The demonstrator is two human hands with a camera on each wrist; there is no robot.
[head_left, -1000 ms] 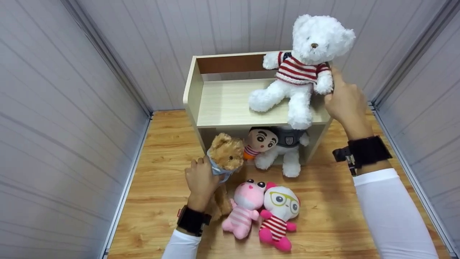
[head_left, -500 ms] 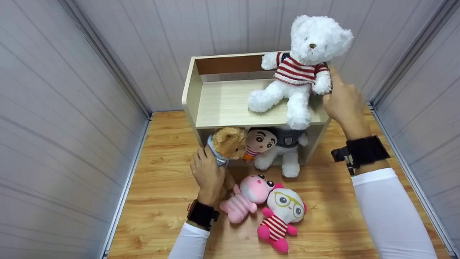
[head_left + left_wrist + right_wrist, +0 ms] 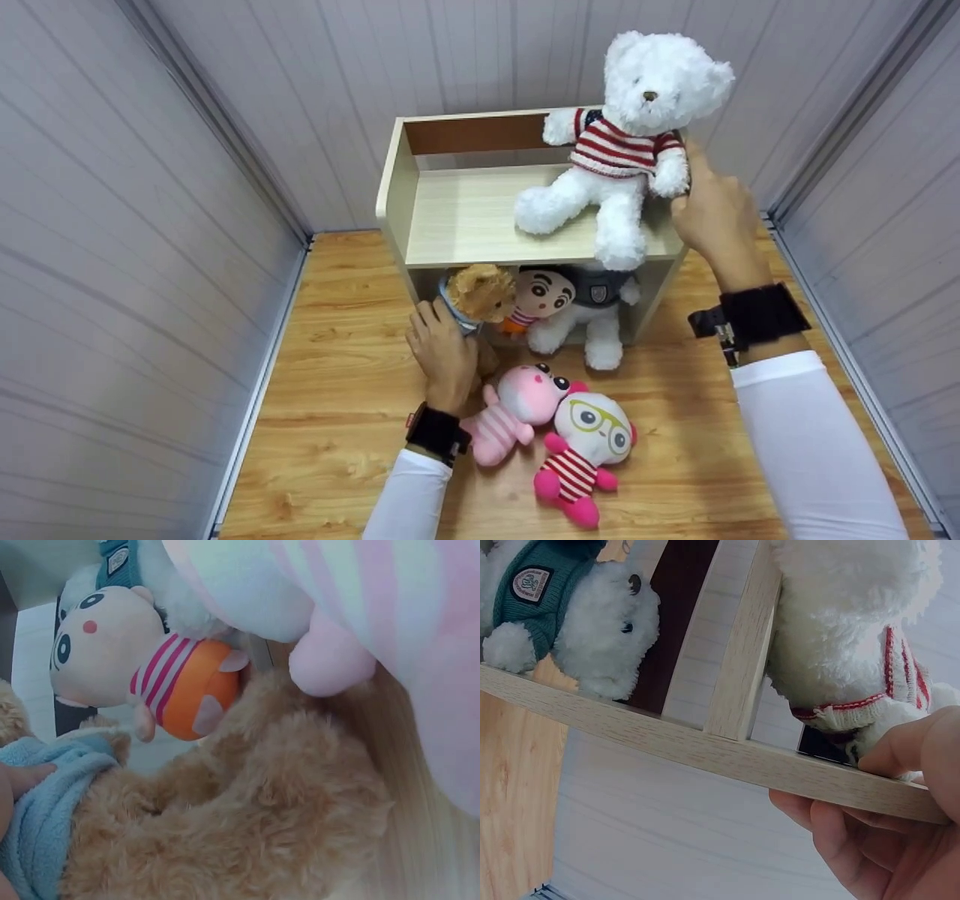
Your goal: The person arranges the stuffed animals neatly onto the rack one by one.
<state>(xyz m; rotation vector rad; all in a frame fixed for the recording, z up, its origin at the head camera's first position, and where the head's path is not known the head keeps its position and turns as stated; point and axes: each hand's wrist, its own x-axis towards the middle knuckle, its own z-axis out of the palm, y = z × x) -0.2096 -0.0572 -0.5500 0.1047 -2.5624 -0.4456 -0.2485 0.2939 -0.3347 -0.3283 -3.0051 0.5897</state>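
My left hand (image 3: 444,356) holds the brown teddy bear (image 3: 481,294) by its light blue top, at the left opening of the lower compartment. In the left wrist view the blue top (image 3: 60,810) lies under my fingers, and the furry legs stretch across the picture. My right hand (image 3: 716,214) grips the side panel (image 3: 810,778) of the small wooden shelf (image 3: 465,217), thumb inside and fingers outside. Beside that hand, a white teddy bear (image 3: 619,150) in a red-and-white striped sweater sits on the upper board. The brown bear's lower body is partly hidden by my left hand.
In the lower compartment are a black-haired doll (image 3: 546,294) and a white bear (image 3: 602,341) in a dark top. A pink striped plush (image 3: 517,409) and a panda plush (image 3: 589,442) with yellow glasses lie on the floor in front. Panel walls stand on three sides.
My left hand has moved forward and right, carrying the brown bear into the lower compartment's opening. The pink plush has tilted and the panda shifted slightly. My right hand keeps its grip.
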